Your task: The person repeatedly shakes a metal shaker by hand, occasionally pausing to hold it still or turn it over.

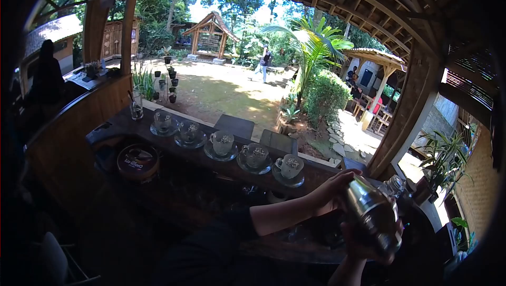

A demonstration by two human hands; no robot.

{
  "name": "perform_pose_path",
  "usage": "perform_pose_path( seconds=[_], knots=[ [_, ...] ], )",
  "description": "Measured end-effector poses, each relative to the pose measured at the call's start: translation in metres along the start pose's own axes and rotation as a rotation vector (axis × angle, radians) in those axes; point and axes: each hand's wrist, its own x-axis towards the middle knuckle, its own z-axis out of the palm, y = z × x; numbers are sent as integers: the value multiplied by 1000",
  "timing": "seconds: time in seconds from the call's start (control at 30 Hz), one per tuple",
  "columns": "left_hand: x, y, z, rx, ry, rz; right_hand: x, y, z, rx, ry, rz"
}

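A shiny metal shaker (369, 201) is tilted between both of my hands at the right of the counter. My left hand (333, 191) is wrapped round its upper left end. Lower down, my right hand (363, 241) grips the shaker's other end, its fingers partly in shadow. Several glass cups on glass saucers stand in a row along the counter's outer edge, each with pale, speckled contents. The cup nearest my hands (290, 166) is to their upper left; the farthest cup (163, 121) stands near a tall glass (136, 108).
A round container (138, 163) sits on the lower, dark surface at left. Clear glassware (394, 185) is just beyond the shaker. Potted plants (440, 159) stand at right. A person (264, 63) is outside in the yard; a dark figure (46, 75) is at far left.
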Motion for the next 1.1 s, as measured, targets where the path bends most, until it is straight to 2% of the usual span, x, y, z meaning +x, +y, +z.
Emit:
perform_pose_path(
  seconds=[0.1,0.17,0.23,0.27,0.3,0.33,0.37,0.4,0.43,0.47,0.5,0.57,0.63,0.67,0.77,0.8,0.87,0.9,0.93,0.97,1.0,1.03,1.1],
  knots=[
    [-59,26,-2,102,-220,248,8,-48,36,291,-336,-238],
    [-97,47,-17,-38,-98,257,19,-76,55,486,-553,-393],
    [-113,56,-55,-266,172,228,31,-60,99,531,-703,-473],
    [-107,37,-138,-295,132,209,19,-45,134,507,-681,-241],
    [-117,46,-147,-232,298,311,2,-42,161,484,-661,-5],
    [-135,39,-176,-188,272,345,-7,-56,166,500,-656,20],
    [-146,45,-200,-131,223,383,-6,-65,175,522,-724,-198],
    [-161,73,-175,-102,207,388,4,-73,188,527,-777,-444],
    [-190,103,-118,-150,77,356,18,-111,180,484,-691,-745],
    [-209,117,-74,-209,-40,319,14,-142,172,536,-560,-850],
    [-209,121,-54,-67,-351,460,10,-164,160,460,-519,-942],
    [-220,134,-37,-7,-372,530,18,-168,167,576,-531,-970],
    [-226,123,-21,223,872,759,39,-142,211,728,-546,-842],
    [-224,118,-50,229,902,768,34,-125,237,699,-637,-624],
    [-220,118,-182,-449,281,539,14,-106,282,683,-844,-25],
    [-224,128,-168,-430,269,537,17,-117,272,648,-836,-248],
    [-242,143,-97,-247,-36,520,26,-150,234,643,-710,-824],
    [-250,144,-77,-168,-172,508,17,-166,216,741,-554,-916],
    [-246,150,-70,-20,-350,557,12,-176,198,649,-531,-1022],
    [-243,155,-67,125,-526,604,18,-172,203,644,-536,-1014],
    [-247,150,-81,21,-404,656,28,-164,215,754,-561,-944],
    [-266,170,-91,-350,-111,113,35,-154,228,866,-586,-865],
    [-274,150,-102,-386,-71,158,26,-121,270,761,-775,-459]
  ],
)
